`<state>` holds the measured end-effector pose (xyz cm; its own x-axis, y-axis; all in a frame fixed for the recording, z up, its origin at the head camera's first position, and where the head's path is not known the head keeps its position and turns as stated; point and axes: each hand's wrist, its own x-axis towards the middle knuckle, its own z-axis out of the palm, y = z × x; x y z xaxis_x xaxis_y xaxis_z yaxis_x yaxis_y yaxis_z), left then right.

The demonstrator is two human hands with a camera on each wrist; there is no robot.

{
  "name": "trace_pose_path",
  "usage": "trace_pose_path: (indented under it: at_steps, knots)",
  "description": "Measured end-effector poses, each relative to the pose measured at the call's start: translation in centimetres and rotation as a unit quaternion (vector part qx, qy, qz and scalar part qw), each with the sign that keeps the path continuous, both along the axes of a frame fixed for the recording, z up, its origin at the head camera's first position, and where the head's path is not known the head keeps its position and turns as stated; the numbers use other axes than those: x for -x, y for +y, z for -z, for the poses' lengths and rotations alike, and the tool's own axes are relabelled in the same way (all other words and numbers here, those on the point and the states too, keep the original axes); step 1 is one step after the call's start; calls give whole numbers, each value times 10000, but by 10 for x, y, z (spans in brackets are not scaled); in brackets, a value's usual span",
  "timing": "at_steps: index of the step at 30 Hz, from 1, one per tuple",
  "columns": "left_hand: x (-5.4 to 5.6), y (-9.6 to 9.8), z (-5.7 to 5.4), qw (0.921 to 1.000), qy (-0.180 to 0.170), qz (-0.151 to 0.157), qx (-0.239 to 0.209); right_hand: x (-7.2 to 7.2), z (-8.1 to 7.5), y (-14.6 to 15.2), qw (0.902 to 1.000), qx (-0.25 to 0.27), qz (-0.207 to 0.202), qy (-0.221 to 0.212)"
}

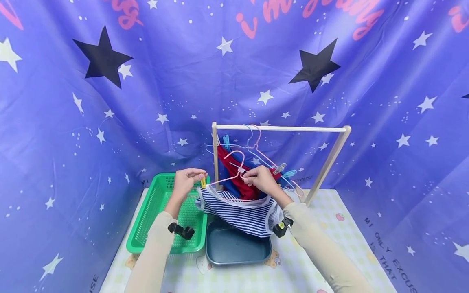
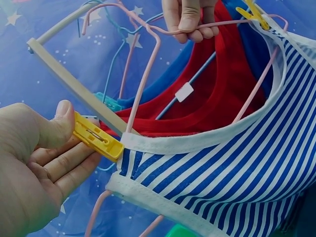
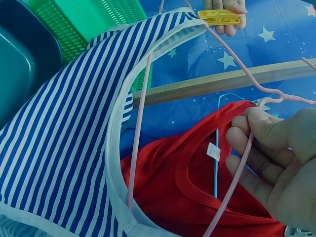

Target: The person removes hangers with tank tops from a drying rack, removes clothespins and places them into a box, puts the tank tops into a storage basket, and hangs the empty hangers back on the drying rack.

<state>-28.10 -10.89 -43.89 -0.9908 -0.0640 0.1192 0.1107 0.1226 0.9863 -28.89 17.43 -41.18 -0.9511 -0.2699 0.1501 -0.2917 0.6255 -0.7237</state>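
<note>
A blue-and-white striped tank top [image 1: 234, 209] hangs on a pink hanger [image 2: 144, 81] in front of the rack. My left hand [image 1: 186, 182] pinches a yellow clothespin [image 2: 98, 138] between thumb and fingers, its tip on the shirt's left shoulder strap. With thumb and fingers, my right hand [image 1: 261, 179] grips the hanger just beside its hook. Another yellow clothespin [image 2: 253, 17] sits on the opposite strap in the left wrist view. Behind the striped top, a red garment [image 3: 170, 153] with a white tag hangs from a blue hanger.
A wooden rack [image 1: 286, 128] stands at the back, holding blue and pink hangers with clipped red and blue clothes. Blue clothespins [image 1: 289, 173] show at its right. To the left lies a green perforated basket [image 1: 137, 228]; a dark blue-grey basin [image 1: 238, 246] sits below the top.
</note>
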Motion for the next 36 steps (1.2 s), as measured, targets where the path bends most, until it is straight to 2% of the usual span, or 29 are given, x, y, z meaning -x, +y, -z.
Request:
trace_pose_path:
  at_steps: [6,10,20,30,36]
  knots:
    - [-1,2,-1,9998,64,-23,-170,-1,-2,1,10000,-41,-39,-27]
    - [-1,2,-2,9999,94,-40,-107,0,-1,1,10000,-44,16,-52]
    - [-3,0,4,9999,-31,-32,-118,1,4,-3,9999,55,103,-94]
    - [-3,-2,7,9997,102,22,-212,1,7,-5,9998,36,96,-142]
    - [-2,-3,10,9998,86,73,-173,1,8,-6,9996,8,223,-195]
